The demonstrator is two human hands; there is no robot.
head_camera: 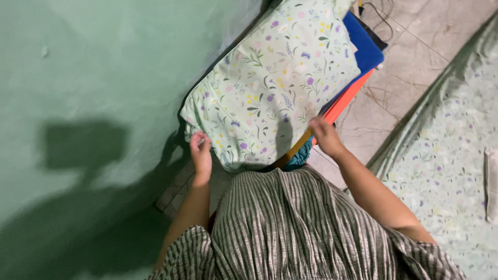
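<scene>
A pillow in a pale green floral pillowcase [275, 78] lies against the green wall, on top of a stack of blue [363, 44] and orange [345, 101] cushions. My left hand [200, 154] grips the near left corner of the pillowcase. At the near right corner, my right hand [324, 136] pinches the pillowcase's edge beside the orange cushion. A teal cloth [300, 158] shows under the pillow near my body.
A green painted wall [93, 78] fills the left side. A floral sheet [446, 155] lies spread on the tiled floor [394, 78] to the right, with a folded pale cloth [492, 184] on it. A black cable [381, 15] lies at the top.
</scene>
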